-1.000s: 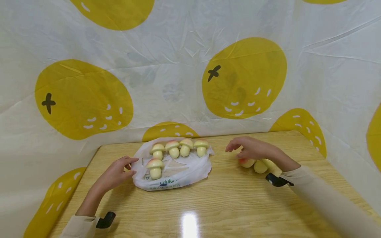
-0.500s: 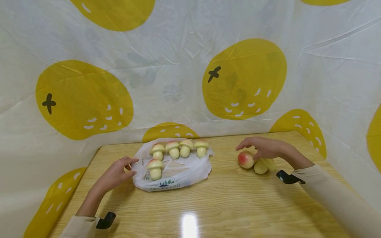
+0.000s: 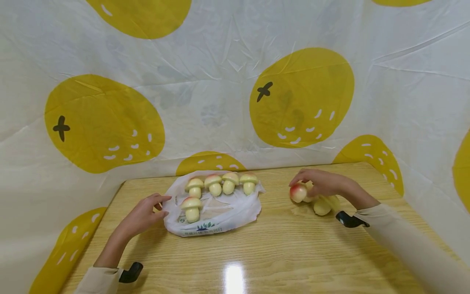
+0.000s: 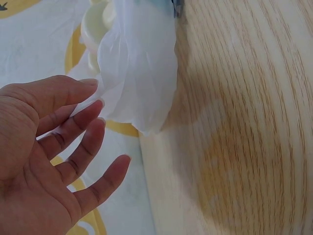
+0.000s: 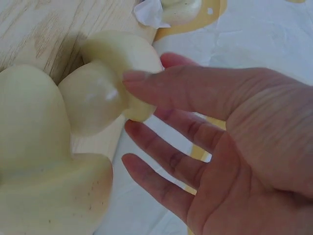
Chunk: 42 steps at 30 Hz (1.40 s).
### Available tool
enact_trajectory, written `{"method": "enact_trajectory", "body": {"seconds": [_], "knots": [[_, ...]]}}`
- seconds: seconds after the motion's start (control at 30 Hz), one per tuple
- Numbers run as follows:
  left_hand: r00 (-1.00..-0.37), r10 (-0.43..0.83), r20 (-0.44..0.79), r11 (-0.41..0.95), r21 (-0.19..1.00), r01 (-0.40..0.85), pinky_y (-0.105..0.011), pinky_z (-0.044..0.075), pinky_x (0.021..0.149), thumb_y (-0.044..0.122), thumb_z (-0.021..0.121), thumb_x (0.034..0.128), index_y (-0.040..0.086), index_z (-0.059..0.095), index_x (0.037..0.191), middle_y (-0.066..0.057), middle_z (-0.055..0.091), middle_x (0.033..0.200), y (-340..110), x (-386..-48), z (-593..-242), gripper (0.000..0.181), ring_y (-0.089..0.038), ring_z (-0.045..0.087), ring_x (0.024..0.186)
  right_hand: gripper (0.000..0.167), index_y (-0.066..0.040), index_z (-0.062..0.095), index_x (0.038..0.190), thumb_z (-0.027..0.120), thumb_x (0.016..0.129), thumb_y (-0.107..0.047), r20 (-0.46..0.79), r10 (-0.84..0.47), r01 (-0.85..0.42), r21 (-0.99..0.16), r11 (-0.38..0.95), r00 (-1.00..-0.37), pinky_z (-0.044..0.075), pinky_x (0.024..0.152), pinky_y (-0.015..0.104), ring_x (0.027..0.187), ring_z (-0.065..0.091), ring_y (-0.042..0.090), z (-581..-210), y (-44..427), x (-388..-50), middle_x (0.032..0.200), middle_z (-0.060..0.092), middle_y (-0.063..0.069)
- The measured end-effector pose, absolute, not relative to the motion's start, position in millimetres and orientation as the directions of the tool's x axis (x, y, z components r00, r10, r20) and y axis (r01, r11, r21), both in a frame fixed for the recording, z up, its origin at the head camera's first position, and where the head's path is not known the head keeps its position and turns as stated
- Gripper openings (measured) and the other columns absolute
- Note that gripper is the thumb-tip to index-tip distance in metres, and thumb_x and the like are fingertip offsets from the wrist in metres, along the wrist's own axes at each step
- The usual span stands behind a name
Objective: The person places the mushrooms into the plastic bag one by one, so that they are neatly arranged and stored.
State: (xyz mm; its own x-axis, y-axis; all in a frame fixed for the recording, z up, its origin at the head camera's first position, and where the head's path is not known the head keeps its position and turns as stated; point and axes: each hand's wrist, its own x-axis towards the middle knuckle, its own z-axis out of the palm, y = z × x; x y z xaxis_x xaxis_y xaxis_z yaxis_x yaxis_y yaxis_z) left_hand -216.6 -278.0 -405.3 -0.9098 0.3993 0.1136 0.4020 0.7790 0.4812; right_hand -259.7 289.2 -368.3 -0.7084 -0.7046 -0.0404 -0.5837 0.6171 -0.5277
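My right hand (image 3: 323, 182) pinches the cap of a toy mushroom (image 3: 298, 192), pale yellow with a red blush on top. In the right wrist view, the thumb presses the cap of this mushroom (image 5: 93, 95), with fingers partly hidden behind it. Right beside it, another toy mushroom (image 3: 322, 206) lies on the table, partly under the hand. My left hand (image 3: 141, 212) is at the left edge of a white plastic bag (image 3: 235, 218), fingers loosely bent and spread. The left wrist view shows the bag (image 4: 142, 68) by the fingertips, no firm grip visible.
Several toy mushrooms lie on the flattened bag: a row at the back, including one mushroom (image 3: 249, 183) at its right end, and a single mushroom (image 3: 191, 209) in front. The wooden table (image 3: 279, 253) ends at a fruit-printed white curtain (image 3: 205, 102).
My right hand first drew back to the right above the two mushrooms, then came left and took hold of the red-capped one, which has tipped and shifted slightly left. My left hand stays put.
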Motion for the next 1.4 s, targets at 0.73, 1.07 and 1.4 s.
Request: {"method": "enact_trajectory", "body": {"seconds": [0.73, 1.07, 1.4], "knots": [[-0.907, 0.403, 0.119, 0.775, 0.482, 0.408, -0.026, 0.052, 0.07, 0.005, 0.073, 0.0904, -0.005, 0.065, 0.13, -0.008, 0.067, 0.111, -278.7, -216.3, -405.6, 0.042, -0.019, 0.061, 0.091, 0.048, 0.004, 0.065, 0.126, 0.076, 0.079, 0.004, -0.075, -0.569, -0.451, -0.529, 0.719, -0.819, 0.053, 0.085, 0.041, 0.108, 0.058, 0.032, -380.7, 276.4, -268.7, 0.127, 0.062, 0.022], [-0.906, 0.404, 0.124, 0.772, 0.486, 0.411, -0.026, 0.052, 0.07, 0.005, 0.073, 0.0907, -0.005, 0.065, 0.13, -0.007, 0.067, 0.108, -279.0, -215.7, -406.1, 0.042, -0.019, 0.061, 0.09, 0.052, 0.006, 0.062, 0.126, 0.076, 0.076, 0.002, -0.101, -0.524, -0.398, -0.534, 0.746, -0.846, 0.048, 0.082, 0.038, 0.105, 0.058, 0.033, -383.3, 270.1, -268.4, 0.121, 0.064, 0.022], [-0.903, 0.408, 0.131, 0.774, 0.475, 0.419, -0.027, 0.053, 0.071, 0.006, 0.074, 0.0909, -0.004, 0.065, 0.13, -0.006, 0.067, 0.107, -279.1, -216.1, -407.1, 0.041, -0.018, 0.06, 0.09, 0.047, -0.002, 0.064, 0.125, 0.078, 0.08, -0.007, -0.09, -0.488, -0.361, -0.56, 0.746, -0.868, 0.047, 0.071, 0.033, 0.09, 0.058, 0.025, -385.0, 269.9, -268.9, 0.122, 0.063, 0.022]]}}
